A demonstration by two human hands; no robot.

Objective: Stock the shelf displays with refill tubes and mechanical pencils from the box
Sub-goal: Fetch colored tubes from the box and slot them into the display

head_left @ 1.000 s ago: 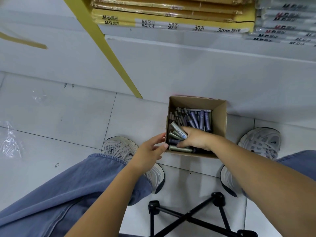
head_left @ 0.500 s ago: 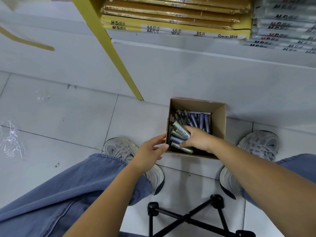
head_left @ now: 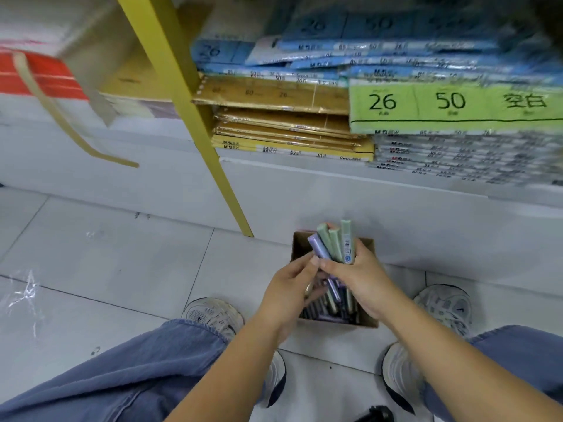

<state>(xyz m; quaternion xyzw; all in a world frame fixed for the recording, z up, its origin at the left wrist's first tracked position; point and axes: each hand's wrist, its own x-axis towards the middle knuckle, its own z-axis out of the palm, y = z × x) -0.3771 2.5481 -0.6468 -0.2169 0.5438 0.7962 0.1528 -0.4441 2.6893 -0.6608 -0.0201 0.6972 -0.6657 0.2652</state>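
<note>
**Splayed fistful of tubes above the box**

The right hand (head_left: 359, 281) curls round a fanned bundle of pale green and purple plastic refill tubes (head_left: 335, 245). The left hand (head_left: 292, 287) pinches the purple one at its fingertips. The bundle looks splayed, so a tube could slip and drop into the open brown cardboard box (head_left: 335, 323) just below the fingers. Beyond the fingers, a slanting yellow metal shelf post (head_left: 195, 117) and stacked wrapped paper packs (head_left: 289, 117) crowd the lower shelf.

A slanting yellow post (head_left: 195, 117) meets the grey tiled floor (head_left: 106, 263). Right of the post lie stacked brown paper packs (head_left: 283, 123), blue packs (head_left: 335, 62) above them, and farther right a green pack (head_left: 457, 108) printed 26 and 50. Left of the post are a red box (head_left: 39, 77), a beige strap (head_left: 54, 111) and crumpled clear plastic (head_left: 21, 295).
</note>
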